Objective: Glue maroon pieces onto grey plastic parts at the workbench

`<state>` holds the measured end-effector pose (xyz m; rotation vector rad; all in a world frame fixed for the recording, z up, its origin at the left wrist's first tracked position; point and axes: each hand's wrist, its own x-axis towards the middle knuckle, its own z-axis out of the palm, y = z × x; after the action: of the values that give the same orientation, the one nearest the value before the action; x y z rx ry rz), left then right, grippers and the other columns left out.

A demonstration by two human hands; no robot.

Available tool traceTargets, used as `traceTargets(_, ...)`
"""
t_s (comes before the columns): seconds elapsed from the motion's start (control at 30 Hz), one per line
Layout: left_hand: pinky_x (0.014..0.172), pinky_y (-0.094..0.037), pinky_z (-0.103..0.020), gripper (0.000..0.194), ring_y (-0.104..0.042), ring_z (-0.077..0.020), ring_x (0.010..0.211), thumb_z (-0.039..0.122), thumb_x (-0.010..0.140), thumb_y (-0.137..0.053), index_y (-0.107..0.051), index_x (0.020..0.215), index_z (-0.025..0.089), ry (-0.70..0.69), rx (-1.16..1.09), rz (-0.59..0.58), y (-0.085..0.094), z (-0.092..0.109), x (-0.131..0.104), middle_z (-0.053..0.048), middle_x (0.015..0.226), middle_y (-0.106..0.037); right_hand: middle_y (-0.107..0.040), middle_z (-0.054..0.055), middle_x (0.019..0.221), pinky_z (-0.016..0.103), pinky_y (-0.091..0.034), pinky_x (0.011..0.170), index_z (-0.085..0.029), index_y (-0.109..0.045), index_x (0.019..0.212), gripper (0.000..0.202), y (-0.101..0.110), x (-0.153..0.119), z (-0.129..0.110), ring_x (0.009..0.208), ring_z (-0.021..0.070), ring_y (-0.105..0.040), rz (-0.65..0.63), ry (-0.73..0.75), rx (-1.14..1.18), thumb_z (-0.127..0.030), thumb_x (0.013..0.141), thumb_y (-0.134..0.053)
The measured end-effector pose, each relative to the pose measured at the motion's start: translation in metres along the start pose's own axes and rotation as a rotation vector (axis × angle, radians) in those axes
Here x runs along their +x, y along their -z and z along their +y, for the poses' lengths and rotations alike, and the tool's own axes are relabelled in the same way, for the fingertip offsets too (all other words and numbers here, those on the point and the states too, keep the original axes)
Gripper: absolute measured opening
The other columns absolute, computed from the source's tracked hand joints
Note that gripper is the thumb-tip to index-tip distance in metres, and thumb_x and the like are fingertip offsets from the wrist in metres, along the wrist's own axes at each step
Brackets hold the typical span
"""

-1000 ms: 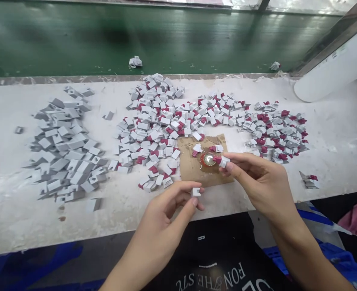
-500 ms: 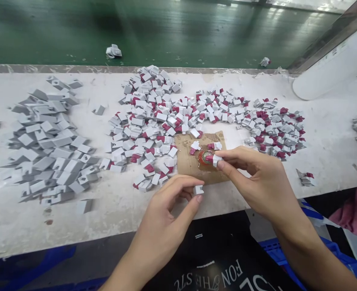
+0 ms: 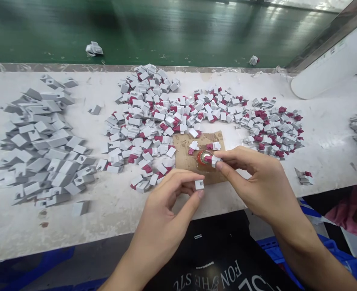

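My left hand [image 3: 166, 210] pinches a small light-grey plastic housing [image 3: 199, 184] between thumb and forefinger, its notched opening showing. My right hand [image 3: 254, 178] grips a grey plastic piece with a maroon insert [image 3: 216, 161]. The maroon end is over a round metal cap [image 3: 205, 157], which sits in an orange-red wet patch; whether it touches the cap I cannot tell. Beneath the cap lies a stained piece of brown cardboard [image 3: 184, 159]. Two more grey-and-maroon pieces rest on the cardboard, one of them [image 3: 213, 146] just behind the cap.
At left is a heap of plain grey housings [image 3: 51, 141]. Grey-and-maroon pieces [image 3: 154, 117] spread across the middle and right. Behind runs a green conveyor belt [image 3: 172, 36] carrying two items. A white tube [image 3: 320, 72] slants at upper right. Another person's pink sleeve [image 3: 343, 214] shows at right.
My left hand has turned the grey housing slightly and raised it a little. The right hand stays by the cap. Items on the belt have shifted left. Another person's arm has come into view at right.
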<state>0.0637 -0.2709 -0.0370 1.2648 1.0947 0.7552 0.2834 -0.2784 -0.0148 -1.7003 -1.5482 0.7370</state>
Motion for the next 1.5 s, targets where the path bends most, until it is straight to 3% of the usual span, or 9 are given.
traceTargets(0.27, 0.092, -0.068, -0.027, 0.012, -0.08, -0.0181, 0.103, 0.029, 0.108, -0.083, -0.085, 0.118, 0.034, -0.001, -0.038, 0.065, 0.0, 0.001, 0.008, 0.001, 0.111, -0.084, -0.093, 0.002, 0.11, 0.04, -0.073, 0.087, -0.031, -0.093, 0.114, 0.012, -0.003, -0.001, 0.002, 0.098, 0.026, -0.089, 0.014, -0.101, 0.163, -0.031, 0.105, -0.085)
traceTargets(0.43, 0.097, -0.071, -0.033, 0.011, -0.084, -0.0224, 0.109, 0.033, 0.108, -0.084, -0.086, 0.119, 0.029, -0.008, -0.08, 0.089, -0.004, 0.01, 0.019, -0.003, 0.119, -0.087, -0.091, 0.001, 0.092, 0.032, -0.075, 0.074, -0.031, -0.095, 0.112, 0.011, -0.001, 0.002, 0.006, 0.082, 0.0212, -0.089, 0.073, -0.209, 0.577, -0.031, 0.101, -0.091)
traceTargets(0.57, 0.106, -0.072, -0.04, 0.018, -0.085, -0.0267, 0.119, 0.037, 0.11, -0.082, -0.086, 0.124, 0.027, -0.04, -0.131, 0.044, -0.011, 0.023, 0.033, -0.006, 0.129, -0.088, -0.093, 0.003, 0.103, 0.035, -0.077, 0.075, -0.032, -0.095, 0.108, 0.014, 0.002, 0.006, 0.01, 0.095, 0.0263, -0.091, 0.079, -0.25, 0.814, -0.038, 0.096, -0.097)
traceTargets(0.8, 0.103, -0.075, -0.042, 0.018, -0.086, -0.0289, 0.118, 0.036, 0.109, -0.082, -0.085, 0.123, 0.025, -0.078, -0.219, -0.037, -0.027, 0.035, 0.049, -0.007, 0.126, -0.087, -0.094, 0.003, 0.117, 0.05, -0.078, 0.1, -0.035, -0.094, 0.113, 0.023, 0.004, 0.002, 0.011, 0.111, 0.0299, -0.091, 0.09, -0.251, 0.823, -0.051, 0.096, -0.097)
traceTargets(1.03, 0.104, -0.075, -0.043, 0.015, -0.085, -0.0283, 0.118, 0.033, 0.11, -0.081, -0.087, 0.122, 0.026, -0.079, -0.225, -0.068, -0.029, 0.036, 0.051, -0.006, 0.127, -0.085, -0.093, 0.003, 0.117, 0.051, -0.073, 0.112, -0.035, -0.095, 0.111, 0.017, 0.005, 0.0, 0.016, 0.116, 0.0292, -0.089, 0.111, -0.236, 0.809, -0.044, 0.096, -0.098)
traceTargets(1.17, 0.104, -0.073, -0.04, 0.012, -0.083, -0.0262, 0.118, 0.029, 0.11, -0.08, -0.087, 0.121, 0.027, -0.087, -0.2, -0.09, -0.026, 0.034, 0.053, -0.004, 0.126, -0.084, -0.093, 0.003, 0.117, 0.042, -0.075, 0.106, -0.035, -0.095, 0.113, 0.012, 0.008, 0.001, 0.015, 0.114, 0.0263, -0.09, 0.105, -0.19, 0.75, -0.034, 0.101, -0.094)
traceTargets(1.3, 0.094, -0.068, -0.034, 0.013, -0.08, -0.022, 0.109, 0.027, 0.111, -0.079, -0.088, 0.118, 0.033, -0.159, -0.031, -0.129, -0.017, 0.035, 0.054, -0.002, 0.115, -0.082, -0.093, 0.002, 0.11, 0.034, -0.077, 0.093, -0.036, -0.096, 0.113, 0.017, 0.013, 0.002, 0.008, 0.104, 0.0243, -0.091, 0.061, -0.128, 0.609, -0.024, 0.102, -0.09)
traceTargets(1.5, 0.09, -0.07, -0.037, 0.009, -0.083, -0.025, 0.101, 0.031, 0.107, -0.082, -0.089, 0.113, 0.033, -0.169, 0.029, -0.149, 0.001, 0.055, 0.063, -0.003, 0.111, -0.085, -0.093, 0.003, 0.111, 0.034, -0.078, 0.088, -0.035, -0.095, 0.114, 0.017, 0.015, 0.014, -0.006, 0.101, 0.0247, -0.091, 0.043, -0.059, 0.646, -0.024, 0.102, -0.09)
